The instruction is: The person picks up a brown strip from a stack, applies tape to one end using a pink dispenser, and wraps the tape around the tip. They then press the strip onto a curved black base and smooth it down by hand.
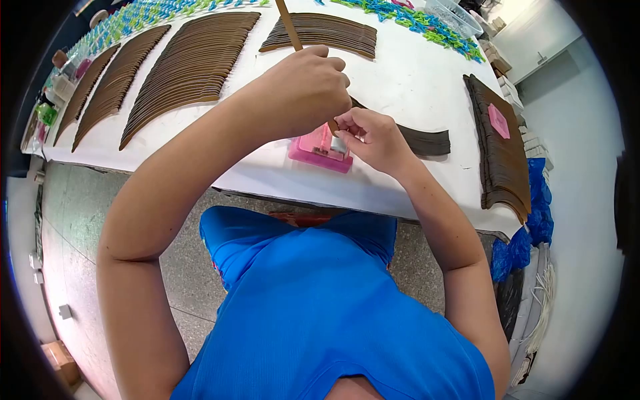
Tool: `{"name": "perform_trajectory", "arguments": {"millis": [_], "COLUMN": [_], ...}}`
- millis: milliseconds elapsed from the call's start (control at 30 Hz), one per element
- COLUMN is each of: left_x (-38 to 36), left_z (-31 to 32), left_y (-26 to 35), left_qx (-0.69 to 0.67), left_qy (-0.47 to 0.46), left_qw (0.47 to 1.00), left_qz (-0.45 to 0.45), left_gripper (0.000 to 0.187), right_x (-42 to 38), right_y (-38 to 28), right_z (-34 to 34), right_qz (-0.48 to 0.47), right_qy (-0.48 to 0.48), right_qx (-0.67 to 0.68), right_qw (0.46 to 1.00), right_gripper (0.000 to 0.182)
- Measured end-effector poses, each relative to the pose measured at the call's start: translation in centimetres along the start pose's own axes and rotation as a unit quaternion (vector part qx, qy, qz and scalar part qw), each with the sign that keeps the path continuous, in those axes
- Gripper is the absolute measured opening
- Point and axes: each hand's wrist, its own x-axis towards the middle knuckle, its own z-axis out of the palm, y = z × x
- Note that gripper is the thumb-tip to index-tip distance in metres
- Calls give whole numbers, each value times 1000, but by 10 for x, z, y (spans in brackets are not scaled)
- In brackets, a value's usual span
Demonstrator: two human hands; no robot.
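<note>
My left hand is closed in a fist around a narrow brown strip, which sticks up past the knuckles toward the far side of the table. The strip's lower end shows below that fist, between the thumb and fingers of my right hand, which is closed in a pinch there. Just under both hands, near the front table edge, stands a pink tape dispenser, partly covered by my right fingers. Behind my right hand lies a curved stack of dark strips, its left part hidden.
Fanned rows of brown strips lie at the left, with another row at the back. At right is a thick brown bundle bearing a pink piece. Blue and green small pieces and a clear bin line the back.
</note>
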Motion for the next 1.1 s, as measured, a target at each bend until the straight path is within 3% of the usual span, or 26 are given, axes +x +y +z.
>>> {"name": "perform_trajectory", "arguments": {"millis": [333,733,1100], "left_x": [-16,-34,-34], "left_z": [15,75,79], "left_y": [-3,21,24], "left_qx": [-53,-189,-208], "left_qy": [6,102,105], "left_qw": [999,975,971], "left_qz": [-9,-54,-51], "left_gripper": [14,19,23], "right_x": [-9,-30,-41], "right_y": [3,16,22], "right_z": [-4,-21,-26], "right_qz": [1,-36,-42], "right_qy": [15,-11,-7], "right_qx": [-14,-76,-84], "right_qw": [1000,996,996], "right_gripper": [18,22,22]}}
